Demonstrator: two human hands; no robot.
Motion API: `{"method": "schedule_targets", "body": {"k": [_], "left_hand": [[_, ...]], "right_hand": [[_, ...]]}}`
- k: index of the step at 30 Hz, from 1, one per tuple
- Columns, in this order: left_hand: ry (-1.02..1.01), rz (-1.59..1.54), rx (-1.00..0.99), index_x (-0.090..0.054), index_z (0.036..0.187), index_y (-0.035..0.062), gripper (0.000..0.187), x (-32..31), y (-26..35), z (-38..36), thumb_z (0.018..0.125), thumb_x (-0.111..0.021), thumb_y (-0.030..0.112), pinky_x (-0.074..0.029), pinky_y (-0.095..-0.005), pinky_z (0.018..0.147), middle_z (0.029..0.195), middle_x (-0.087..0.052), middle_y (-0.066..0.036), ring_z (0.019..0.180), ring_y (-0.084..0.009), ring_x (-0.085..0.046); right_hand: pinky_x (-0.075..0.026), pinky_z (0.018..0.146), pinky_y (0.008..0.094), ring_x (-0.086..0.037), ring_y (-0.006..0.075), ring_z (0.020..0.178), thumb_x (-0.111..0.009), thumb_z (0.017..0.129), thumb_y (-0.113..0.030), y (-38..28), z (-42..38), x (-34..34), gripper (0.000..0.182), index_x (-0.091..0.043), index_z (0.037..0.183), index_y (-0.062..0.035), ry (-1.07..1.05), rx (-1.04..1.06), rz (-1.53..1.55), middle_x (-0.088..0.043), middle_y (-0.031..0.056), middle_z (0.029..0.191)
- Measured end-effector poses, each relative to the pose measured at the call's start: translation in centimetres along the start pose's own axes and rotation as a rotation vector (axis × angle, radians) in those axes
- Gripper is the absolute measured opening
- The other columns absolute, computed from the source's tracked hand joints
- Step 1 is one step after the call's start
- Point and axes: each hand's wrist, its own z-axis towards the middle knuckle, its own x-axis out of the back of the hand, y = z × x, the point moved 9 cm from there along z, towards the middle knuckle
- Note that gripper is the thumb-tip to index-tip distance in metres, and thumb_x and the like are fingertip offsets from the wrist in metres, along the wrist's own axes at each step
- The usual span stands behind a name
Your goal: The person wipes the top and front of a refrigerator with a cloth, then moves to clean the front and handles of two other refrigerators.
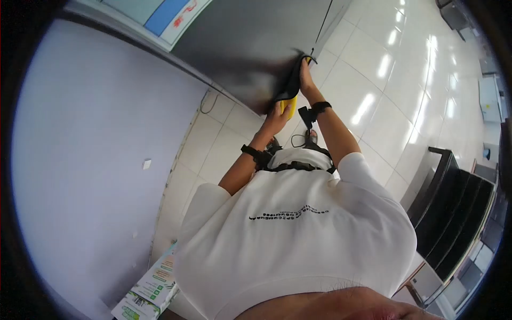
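A limp cloth, black with yellow showing (293, 85), stretches between my two hands beside a glossy dark grey panel (234, 48). My left hand (276, 118) is closed around its lower end, where a yellow part folds over near the fingers. My right hand (305, 79) holds the upper end, with a bit of yellow by the fingertips; its fingers are partly hidden by the cloth. Whether the cloth touches the panel cannot be told. Both wrists wear black straps, the right one with a small black piece hanging off it.
A pale wall (101, 133) runs along the left, with printed boxes (146, 290) at its foot. Glossy floor tiles (368, 69) spread to the right. A black bench-like seat (453, 213) stands at the right. A thin cable (209, 104) lies by the panel's base.
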Motion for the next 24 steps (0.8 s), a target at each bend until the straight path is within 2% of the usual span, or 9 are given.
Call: {"method": "schedule_targets", "body": {"k": [1, 2, 4, 6, 10, 16, 19, 21, 24], "left_hand": [[0.035, 0.047, -0.022, -0.029, 0.136, -0.0062, 0.064, 0.8, 2.0, -0.3, 0.097, -0.043, 0.042, -0.034, -0.0454, 0.104, 0.132, -0.043, -0.034, 0.124, -0.0468, -0.041], [0.069, 0.093, -0.043, -0.03, 0.135, -0.0066, 0.064, 1.2, 3.6, -0.6, 0.097, -0.044, 0.043, -0.035, -0.0451, 0.104, 0.131, -0.043, -0.035, 0.124, -0.0468, -0.041], [0.14, 0.139, -0.037, -0.031, 0.135, -0.0069, 0.063, 1.2, 4.4, -0.1, 0.096, -0.048, 0.04, -0.034, -0.0459, 0.103, 0.133, -0.041, -0.034, 0.124, -0.0462, -0.041], [0.334, 0.167, -0.274, -0.035, 0.132, -0.0051, 0.059, 2.1, 7.2, 0.4, 0.096, -0.05, 0.039, -0.034, -0.0443, 0.103, 0.129, -0.045, -0.03, 0.122, -0.0411, -0.044], [0.503, 0.235, -0.337, -0.039, 0.129, -0.0027, 0.054, 3.5, 12.3, 1.3, 0.094, -0.054, 0.036, -0.035, -0.0445, 0.102, 0.128, -0.046, -0.028, 0.121, -0.0397, -0.045], [0.701, 0.223, -0.274, -0.041, 0.127, 0.0009, 0.048, 6.1, 7.9, 2.6, 0.084, -0.06, 0.011, -0.036, -0.0474, 0.097, 0.122, -0.051, -0.026, 0.114, -0.0418, -0.048], [0.778, 0.213, -0.136, -0.048, 0.116, -0.0001, 0.037, 7.5, 0.1, 1.7, 0.083, -0.061, 0.011, -0.042, -0.0462, 0.09, 0.112, -0.058, -0.024, 0.108, -0.0408, -0.053], [0.82, 0.224, -0.084, -0.05, 0.113, -0.0005, 0.033, 8.8, -1.8, -0.1, 0.084, -0.061, 0.012, -0.042, -0.0464, 0.089, 0.11, -0.059, -0.023, 0.105, -0.0409, -0.054], [0.889, 0.173, -0.054, -0.054, 0.107, -0.0009, 0.027, 10.7, -1.9, -2.0, 0.087, -0.06, 0.016, -0.044, -0.0459, 0.085, 0.101, -0.062, -0.021, 0.099, -0.0392, -0.057]], "right_hand": [[-0.028, 0.107, 0.0343, -0.04, 0.0276, 0.126, -0.03, 0.1, -0.046, -4.9, -0.5, -0.8, 0.059, -0.038, 0.136, -0.0004, 0.052, 0.351, -0.291, -0.045, 0.014, 0.135], [-0.028, 0.106, 0.0354, -0.04, 0.03, 0.125, -0.035, 0.1, -0.041, -7.0, -1.1, -1.8, 0.055, -0.037, 0.136, 0.0011, 0.018, 0.322, -0.227, -0.044, 0.0161, 0.135], [-0.028, 0.105, 0.0367, -0.041, 0.0317, 0.124, -0.044, 0.097, -0.034, -12.0, -0.8, -2.6, 0.051, -0.039, 0.134, 0.001, 0.029, 0.683, -0.426, -0.044, 0.0178, 0.133], [-0.029, 0.104, 0.0374, -0.042, 0.0334, 0.121, -0.053, 0.093, -0.029, -18.3, -2.8, -4.7, 0.048, -0.043, 0.13, 0.0003, -0.062, 0.87, -0.368, -0.046, 0.0191, 0.129], [-0.029, 0.105, 0.0408, -0.041, 0.0351, 0.121, -0.06, 0.087, -0.025, -25.6, -4.6, -7.4, 0.047, -0.046, 0.127, -0.0033, -0.233, 1.118, -0.52, -0.043, 0.0184, 0.129], [-0.029, 0.106, 0.0392, -0.039, 0.0336, 0.124, -0.066, 0.082, -0.017, -19.1, -0.5, -8.1, 0.05, -0.047, 0.127, -0.0034, -0.279, 0.975, -0.6, -0.04, 0.0176, 0.136], [-0.033, 0.104, 0.0383, -0.042, 0.0315, 0.124, -0.066, 0.081, -0.01, -9.4, 1.7, -7.7, 0.049, -0.048, 0.126, -0.0034, -0.332, 0.664, -0.537, -0.044, 0.0156, 0.135], [-0.037, 0.101, 0.0379, -0.048, 0.0297, 0.119, -0.065, 0.081, -0.006, -1.3, 3.3, -8.3, 0.045, -0.05, 0.123, -0.0028, -0.521, 0.29, -0.572, -0.051, 0.0141, 0.127], [-0.041, 0.097, 0.0384, -0.054, 0.0294, 0.112, -0.066, 0.078, -0.004, -2.1, 0.8, -9.9, 0.041, -0.055, 0.117, -0.002, -0.453, 0.499, -0.375, -0.057, 0.0135, 0.118]]}}
